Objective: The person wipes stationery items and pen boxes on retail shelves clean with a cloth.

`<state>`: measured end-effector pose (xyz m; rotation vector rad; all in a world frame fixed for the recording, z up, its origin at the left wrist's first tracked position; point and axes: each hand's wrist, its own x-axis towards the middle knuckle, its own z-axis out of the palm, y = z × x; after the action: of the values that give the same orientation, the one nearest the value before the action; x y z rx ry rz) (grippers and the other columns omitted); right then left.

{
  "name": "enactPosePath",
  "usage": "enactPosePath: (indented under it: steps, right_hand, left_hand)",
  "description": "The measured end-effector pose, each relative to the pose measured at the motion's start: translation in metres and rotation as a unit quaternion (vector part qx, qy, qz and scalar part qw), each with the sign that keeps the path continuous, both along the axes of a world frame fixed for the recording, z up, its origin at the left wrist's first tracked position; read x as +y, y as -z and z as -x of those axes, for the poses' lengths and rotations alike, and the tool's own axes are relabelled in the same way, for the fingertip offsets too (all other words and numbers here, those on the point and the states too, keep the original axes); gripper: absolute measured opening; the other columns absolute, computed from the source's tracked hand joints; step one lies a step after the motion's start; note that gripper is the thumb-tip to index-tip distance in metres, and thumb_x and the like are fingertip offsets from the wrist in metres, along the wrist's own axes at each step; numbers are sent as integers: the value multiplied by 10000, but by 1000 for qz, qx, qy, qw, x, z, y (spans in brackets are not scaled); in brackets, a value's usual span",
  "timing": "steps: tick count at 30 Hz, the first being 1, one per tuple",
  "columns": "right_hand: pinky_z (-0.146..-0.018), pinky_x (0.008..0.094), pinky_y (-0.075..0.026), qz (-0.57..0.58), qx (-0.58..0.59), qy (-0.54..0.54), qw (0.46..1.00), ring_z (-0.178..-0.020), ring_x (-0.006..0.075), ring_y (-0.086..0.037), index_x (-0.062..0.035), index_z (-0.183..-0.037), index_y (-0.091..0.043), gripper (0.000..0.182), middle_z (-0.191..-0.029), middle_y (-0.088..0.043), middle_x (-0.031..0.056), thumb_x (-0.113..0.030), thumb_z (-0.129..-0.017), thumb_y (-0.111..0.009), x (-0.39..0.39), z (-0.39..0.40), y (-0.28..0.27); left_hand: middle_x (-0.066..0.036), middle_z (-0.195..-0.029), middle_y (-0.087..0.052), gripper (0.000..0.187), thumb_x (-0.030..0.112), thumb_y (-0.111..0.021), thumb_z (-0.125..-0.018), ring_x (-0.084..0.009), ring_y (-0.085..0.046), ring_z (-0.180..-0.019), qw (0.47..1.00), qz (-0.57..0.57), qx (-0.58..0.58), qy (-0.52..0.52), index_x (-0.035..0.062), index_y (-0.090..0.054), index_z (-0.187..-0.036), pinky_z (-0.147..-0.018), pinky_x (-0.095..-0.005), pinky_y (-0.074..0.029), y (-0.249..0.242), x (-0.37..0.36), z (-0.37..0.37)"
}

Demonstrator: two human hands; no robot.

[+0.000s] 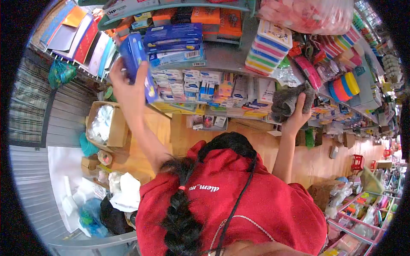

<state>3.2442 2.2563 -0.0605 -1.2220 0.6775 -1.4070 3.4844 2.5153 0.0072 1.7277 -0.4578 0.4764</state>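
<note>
My left hand grips a dark blue box by its sides, with the thumb on the near face. The box is tilted at the left end of the shelf, beside a stack of similar blue boxes. A folded grey cloth is bunched in my right hand, raised in front of the right part of the shelves. Below the blue stack, small white boxes fill the lower shelf. The cloth hides some of the goods behind it.
Orange boxes sit on the upper shelf. Colourful stacked packs and a plastic bag of pink items are at upper right. An open cardboard box stands on the floor at left. Compartmented racks line the lower right.
</note>
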Motion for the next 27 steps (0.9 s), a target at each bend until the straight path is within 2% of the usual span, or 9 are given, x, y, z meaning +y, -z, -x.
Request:
enactPosePath:
  steps: [2, 5, 9, 12, 21, 23, 24, 26, 27]
  right_hand:
    - [-636, 260, -446, -5, -5, 15, 1000, -710, 103, -538, 9, -970, -545, 248, -850, -574, 30, -201, -840, -570, 0, 0, -1]
    - [-627, 263, -451, 5, 0, 9, 1000, -697, 107, -541, 15, -960, -550, 260, -837, -577, 36, -211, -835, -577, -1, 3, -4]
    - [-650, 251, -445, 32, 23, 14, 999, -730, 103, -534, 28, -958, -556, 275, -848, -582, 38, -213, -829, -588, -2, 7, -10]
    - [-662, 247, -441, 45, 19, 7, 999, -741, 99, -530, 31, -967, -556, 275, -855, -583, 36, -206, -831, -585, -6, 9, -8]
    - [-662, 251, -448, 36, 6, 8, 999, -733, 109, -539, 32, -990, -552, 304, -862, -582, 43, -229, -834, -577, -1, 9, -13]
    - [-657, 241, -446, 24, -6, 24, 999, -723, 104, -541, 29, -995, -550, 319, -862, -583, 39, -246, -834, -577, 0, 9, -12]
    - [-774, 258, -419, 10, 24, -11, 1000, -866, 135, -523, 32, -1059, -516, 374, -990, -551, 69, -265, -838, -569, -4, 15, -6]
    - [-908, 285, -332, 31, 109, 23, 993, -1047, 170, -434, 34, -1157, -449, 460, -1154, -464, 99, -285, -843, -555, -10, 18, 11]
    - [-984, 302, -237, -16, 127, -43, 991, -1165, 192, -328, 28, -1237, -375, 544, -1277, -357, 115, -318, -849, -535, -4, 19, 11]
  left_hand:
    - [-178, -1040, -547, 636, 221, -712, -660, -306, -496, -1030, 961, -212, -34, -172, -28, -386, -1146, -850, -373, -398, -4, 12, -23]
    - [-184, -1047, -550, 656, 170, -728, -598, -330, -492, -1035, 946, -303, -36, -111, 18, -399, -1145, -844, -403, -403, 5, 29, -70]
    - [-125, -1066, -547, 594, 29, -631, -602, -298, -484, -1048, 855, -510, -74, -53, 133, -432, -1152, -850, -397, -401, 0, 29, -106]
    - [-131, -1125, -511, 578, -79, -529, -617, -302, -463, -1075, 825, -504, -253, 35, 112, -433, -1155, -885, -396, -379, 26, 32, -149]
    - [-151, -1185, -479, 493, -83, -441, -671, -322, -433, -1110, 860, -459, -123, 185, 75, -496, -1135, -907, -386, -371, 45, 22, -176]
    - [-151, -1144, -506, 447, -67, -441, -694, -328, -463, -1063, 854, -468, -203, 104, 73, -517, -1112, -888, -384, -383, 45, 25, -161]
    - [-150, -1123, -519, 424, -58, -442, -706, -331, -478, -1040, 847, -469, -242, 64, 72, -527, -1101, -878, -383, -389, 41, 28, -150]
    - [-139, -1078, -543, 372, -25, -459, -739, -300, -518, -990, 903, -355, -230, 69, 70, -532, -1090, -864, -360, -401, 6, 19, -80]
    - [-132, -1071, -547, 337, -1, -456, -762, -290, -522, -989, 923, -298, -217, 110, 67, -536, -1082, -860, -356, -404, 4, 16, -53]
